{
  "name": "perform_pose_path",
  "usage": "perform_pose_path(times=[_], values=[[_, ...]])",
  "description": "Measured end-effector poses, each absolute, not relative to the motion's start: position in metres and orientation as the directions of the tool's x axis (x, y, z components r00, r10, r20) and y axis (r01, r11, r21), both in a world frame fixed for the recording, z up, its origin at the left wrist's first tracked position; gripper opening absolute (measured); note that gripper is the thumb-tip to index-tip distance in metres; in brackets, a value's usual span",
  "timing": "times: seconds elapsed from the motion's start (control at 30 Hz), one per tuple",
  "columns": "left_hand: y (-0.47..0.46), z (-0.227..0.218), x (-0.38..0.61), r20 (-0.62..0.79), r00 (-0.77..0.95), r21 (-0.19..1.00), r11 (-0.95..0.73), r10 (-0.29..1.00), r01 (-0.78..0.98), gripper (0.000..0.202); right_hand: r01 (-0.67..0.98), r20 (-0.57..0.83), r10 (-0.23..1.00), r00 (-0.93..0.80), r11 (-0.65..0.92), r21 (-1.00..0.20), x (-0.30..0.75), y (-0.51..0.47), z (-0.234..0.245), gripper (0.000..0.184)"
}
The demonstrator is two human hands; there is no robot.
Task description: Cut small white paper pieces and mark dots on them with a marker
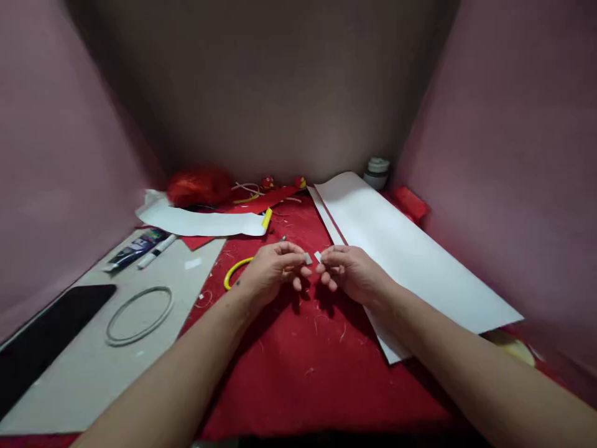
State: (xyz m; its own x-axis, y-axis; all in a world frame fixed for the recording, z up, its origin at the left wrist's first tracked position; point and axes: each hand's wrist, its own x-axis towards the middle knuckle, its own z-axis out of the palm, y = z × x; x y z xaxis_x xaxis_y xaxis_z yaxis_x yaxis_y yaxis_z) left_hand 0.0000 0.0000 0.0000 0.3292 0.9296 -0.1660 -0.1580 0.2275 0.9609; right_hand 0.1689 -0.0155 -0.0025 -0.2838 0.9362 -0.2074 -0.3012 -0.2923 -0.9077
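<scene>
Both hands hover close together over the red cloth (298, 379), near the middle of the view. My left hand (278, 266) pinches a small greyish piece (308, 257) between thumb and forefinger. A small white piece (318, 256), perhaps paper or tape, is pinched in my right hand (347, 269). A narrow gap separates the two pieces. Partly hidden behind my left hand lies a yellow ring (232, 272). The large white sheet (396, 236) lies just beyond and right of my right hand.
On the left are a black flat object (56, 323), a grey ring (112, 330), a dark tube (137, 249) and a white marker (157, 251). Farther back lie a white strip (205, 223), a red plastic bag (198, 186) and a lidded jar (377, 173). Walls stand on both sides.
</scene>
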Motion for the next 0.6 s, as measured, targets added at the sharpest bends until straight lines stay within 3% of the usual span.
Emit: perform_pose_path(times=[0.3,0.6], values=[[-0.0012,0.0013,0.0001,-0.2,0.33,0.946,0.269,0.923,-0.182,0.011,-0.328,-0.182,0.933,-0.31,-0.285,-0.901,0.1691,-0.012,-0.0069,0.01],[-0.0013,0.0064,-0.0034,-0.118,0.369,0.954,0.209,0.922,-0.217,0.014,-0.33,0.005,0.984,-0.18,-0.056,-0.942,0.1655,-0.0165,-0.0023,0.012]])
